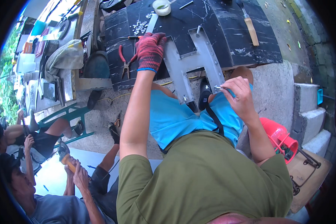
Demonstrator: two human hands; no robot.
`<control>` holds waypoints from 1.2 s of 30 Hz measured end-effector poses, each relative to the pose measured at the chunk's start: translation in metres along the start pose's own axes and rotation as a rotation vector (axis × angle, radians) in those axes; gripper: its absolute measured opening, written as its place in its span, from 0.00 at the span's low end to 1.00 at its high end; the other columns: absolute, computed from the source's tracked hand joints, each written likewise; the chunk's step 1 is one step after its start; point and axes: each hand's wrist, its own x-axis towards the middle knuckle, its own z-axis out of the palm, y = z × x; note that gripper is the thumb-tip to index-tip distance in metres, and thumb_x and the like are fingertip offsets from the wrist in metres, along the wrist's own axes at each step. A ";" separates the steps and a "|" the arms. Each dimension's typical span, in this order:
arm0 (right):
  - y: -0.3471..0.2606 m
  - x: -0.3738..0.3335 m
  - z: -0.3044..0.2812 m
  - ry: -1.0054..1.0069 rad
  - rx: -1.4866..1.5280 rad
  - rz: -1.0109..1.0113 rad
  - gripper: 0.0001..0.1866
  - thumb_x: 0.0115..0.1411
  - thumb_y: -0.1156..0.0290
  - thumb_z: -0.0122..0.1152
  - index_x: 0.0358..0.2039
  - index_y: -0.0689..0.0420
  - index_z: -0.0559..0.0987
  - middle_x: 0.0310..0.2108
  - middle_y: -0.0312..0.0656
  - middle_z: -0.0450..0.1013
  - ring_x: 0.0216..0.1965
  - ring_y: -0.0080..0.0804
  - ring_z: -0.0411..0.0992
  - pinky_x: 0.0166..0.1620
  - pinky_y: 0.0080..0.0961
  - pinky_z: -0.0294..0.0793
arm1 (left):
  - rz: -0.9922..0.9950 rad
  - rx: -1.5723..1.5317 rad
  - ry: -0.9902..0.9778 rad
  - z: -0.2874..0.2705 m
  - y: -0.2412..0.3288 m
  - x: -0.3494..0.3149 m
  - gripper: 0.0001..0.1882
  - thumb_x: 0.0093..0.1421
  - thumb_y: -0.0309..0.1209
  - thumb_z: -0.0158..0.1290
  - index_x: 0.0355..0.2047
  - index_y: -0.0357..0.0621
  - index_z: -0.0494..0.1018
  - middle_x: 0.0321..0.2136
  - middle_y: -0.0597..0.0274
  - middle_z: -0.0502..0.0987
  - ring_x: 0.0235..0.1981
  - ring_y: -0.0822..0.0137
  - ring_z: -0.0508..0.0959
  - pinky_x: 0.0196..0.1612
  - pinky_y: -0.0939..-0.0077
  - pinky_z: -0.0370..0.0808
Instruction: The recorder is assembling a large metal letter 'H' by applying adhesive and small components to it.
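A grey metal channel shaped like the letter H [195, 64] reaches from the dark table towards my lap, with small studs along its inner walls. My left hand [150, 50], in a red and black knit glove, is closed on the top of its left leg. My bare right hand [239, 93] pinches a small silvery metal pin [218, 87] at the lower end of the right leg. Another upright pin [198, 29] stands at the top of that leg. Red-handled pliers [126, 62] lie just left of my gloved hand.
The black marbled table [227, 22] bears a small pot [161, 6], white chips [140, 27], a flat metal strip [152, 23] and a wooden-handled tool [251, 31]. At lower left a co-worker holds an angle grinder [67, 158]. A red plastic container [278, 136] stands at right.
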 end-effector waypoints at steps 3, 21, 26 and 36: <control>0.002 -0.002 -0.001 -0.015 0.023 0.014 0.10 0.52 0.75 0.73 0.35 0.56 0.83 0.35 0.37 0.78 0.40 0.38 0.74 0.45 0.34 0.66 | -0.005 -0.006 0.132 -0.014 0.003 -0.021 0.14 0.62 0.41 0.62 0.48 0.60 0.84 0.42 0.58 0.83 0.49 0.53 0.79 0.56 0.57 0.73; -0.052 0.235 0.079 -0.292 0.064 -0.231 0.08 0.62 0.75 0.56 0.39 0.61 0.82 0.41 0.49 0.79 0.48 0.48 0.76 0.54 0.41 0.74 | -0.280 0.025 0.390 -0.043 -0.081 -0.086 0.15 0.61 0.40 0.63 0.45 0.48 0.82 0.44 0.58 0.81 0.48 0.56 0.79 0.60 0.58 0.67; -0.032 0.296 0.159 -0.354 -0.122 -0.112 0.11 0.60 0.77 0.55 0.38 0.60 0.85 0.44 0.50 0.80 0.52 0.47 0.77 0.57 0.39 0.74 | -0.284 0.025 0.417 -0.041 -0.083 -0.088 0.14 0.62 0.39 0.62 0.43 0.47 0.82 0.43 0.57 0.80 0.48 0.55 0.78 0.58 0.58 0.68; -0.017 0.311 0.199 -0.434 -0.201 -0.032 0.12 0.60 0.76 0.57 0.40 0.55 0.87 0.46 0.49 0.81 0.54 0.45 0.77 0.59 0.38 0.73 | -0.279 0.035 0.421 -0.045 -0.080 -0.089 0.13 0.62 0.38 0.60 0.43 0.46 0.81 0.44 0.55 0.80 0.47 0.53 0.78 0.56 0.57 0.70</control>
